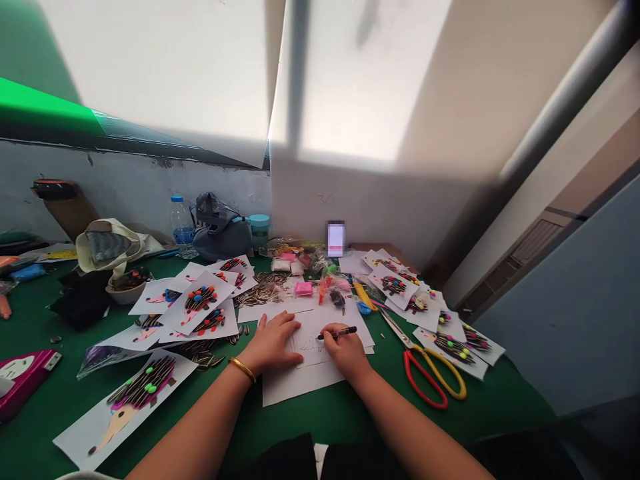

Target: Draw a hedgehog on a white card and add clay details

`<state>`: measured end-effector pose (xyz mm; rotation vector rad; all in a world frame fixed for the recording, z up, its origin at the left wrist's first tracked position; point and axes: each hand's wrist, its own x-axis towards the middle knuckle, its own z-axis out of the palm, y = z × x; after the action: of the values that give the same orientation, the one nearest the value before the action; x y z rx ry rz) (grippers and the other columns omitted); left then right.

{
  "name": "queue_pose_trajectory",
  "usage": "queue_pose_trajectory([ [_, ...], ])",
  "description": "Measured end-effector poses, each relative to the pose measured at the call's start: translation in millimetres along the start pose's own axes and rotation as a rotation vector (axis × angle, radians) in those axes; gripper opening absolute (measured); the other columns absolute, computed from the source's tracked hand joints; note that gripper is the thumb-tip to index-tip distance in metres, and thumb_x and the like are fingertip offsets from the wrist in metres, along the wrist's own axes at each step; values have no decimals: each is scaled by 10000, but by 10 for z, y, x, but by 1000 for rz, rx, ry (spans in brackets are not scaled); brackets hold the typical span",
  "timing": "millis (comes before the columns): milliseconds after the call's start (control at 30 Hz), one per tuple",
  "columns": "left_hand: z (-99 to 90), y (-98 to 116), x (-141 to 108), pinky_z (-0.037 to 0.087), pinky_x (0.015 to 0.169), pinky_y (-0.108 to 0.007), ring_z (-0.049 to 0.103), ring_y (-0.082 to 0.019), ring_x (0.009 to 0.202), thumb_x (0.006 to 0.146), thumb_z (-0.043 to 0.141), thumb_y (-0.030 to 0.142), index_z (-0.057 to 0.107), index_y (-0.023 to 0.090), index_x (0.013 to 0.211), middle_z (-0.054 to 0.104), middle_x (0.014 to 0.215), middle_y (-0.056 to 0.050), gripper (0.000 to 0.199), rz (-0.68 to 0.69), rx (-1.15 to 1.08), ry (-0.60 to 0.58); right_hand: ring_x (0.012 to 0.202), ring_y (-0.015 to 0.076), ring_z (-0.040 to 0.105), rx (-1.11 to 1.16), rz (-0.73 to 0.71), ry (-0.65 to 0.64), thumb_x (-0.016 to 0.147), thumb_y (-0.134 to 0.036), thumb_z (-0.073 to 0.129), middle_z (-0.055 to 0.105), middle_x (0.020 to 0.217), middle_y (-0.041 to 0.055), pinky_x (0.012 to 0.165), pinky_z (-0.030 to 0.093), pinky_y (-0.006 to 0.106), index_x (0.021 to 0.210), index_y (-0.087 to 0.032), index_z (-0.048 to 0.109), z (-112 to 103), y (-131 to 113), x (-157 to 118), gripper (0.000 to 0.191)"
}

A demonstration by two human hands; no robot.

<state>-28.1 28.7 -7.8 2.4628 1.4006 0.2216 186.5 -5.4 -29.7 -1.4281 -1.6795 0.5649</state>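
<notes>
A black pen (pixel 344 332) is gripped in my right hand (pixel 346 352), its tip down on a sheet of white paper (pixel 285 390). Faint dark outlines of a drawing (pixel 307 344) show on the sheet just left of the tip. My left hand (pixel 274 343) lies flat on the left part of the same paper, fingers spread, with a gold bangle (pixel 243 370) at the wrist. Above the hands sit a pink block of clay (pixel 303 288) and small bagged pieces. Right of my right hand lie scissors (pixel 417 353) with one red and one yellow handle.
Hedgehog cards covered in sunflower seeds (pixel 200 300) pile up at left, more cards (pixel 440 320) at right. One finished-looking card (pixel 125 407) lies front left. Loose seeds (pixel 265 288), a phone (pixel 335 239), a water bottle (pixel 182 227) and a grey bag (pixel 220 233) stand toward the wall.
</notes>
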Motion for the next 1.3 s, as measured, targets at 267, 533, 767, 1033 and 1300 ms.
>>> queue_pose_trajectory([
  [267, 22, -28, 13, 74, 1139, -643, 292, -350, 1413, 636, 736, 542, 515, 282, 1329, 392, 1509, -106, 773, -10, 11, -2, 824, 195, 644, 9, -13, 45, 841, -250, 482, 698, 837, 43, 756, 482, 282, 787, -202, 689, -58, -7, -38, 219],
  [533, -8, -3, 19, 71, 1139, -640, 281, -330, 1422, 659, 726, 528, 510, 266, 1336, 383, 1516, -112, 758, -21, 17, -19, 844, 190, 642, -46, -51, 2, 820, -204, 514, 714, 831, 38, 774, 472, 275, 789, -202, 704, -39, -35, -40, 192],
  [767, -20, 0, 20, 61, 1138, -640, 265, -335, 1428, 662, 726, 531, 504, 275, 1342, 374, 1522, -112, 760, -24, 16, -33, 808, 185, 643, -42, -41, 41, 819, -197, 504, 707, 809, 36, 745, 477, 273, 762, -200, 701, -73, -23, -39, 205],
  [1033, -23, 4, 25, 76, 1135, -644, 271, -328, 1427, 669, 726, 526, 505, 263, 1342, 373, 1521, -123, 756, -21, 20, -35, 942, 212, 629, -37, -102, 78, 880, -261, 497, 717, 942, 52, 869, 470, 323, 923, -202, 708, -75, 29, -8, 223],
  [1300, -23, 6, 27, 84, 1136, -639, 273, -337, 1425, 669, 725, 530, 506, 263, 1343, 377, 1519, -123, 757, -23, 33, -34, 956, 216, 628, -69, -63, 27, 877, -233, 499, 720, 933, 48, 878, 471, 328, 911, -205, 714, -72, -11, 2, 220],
])
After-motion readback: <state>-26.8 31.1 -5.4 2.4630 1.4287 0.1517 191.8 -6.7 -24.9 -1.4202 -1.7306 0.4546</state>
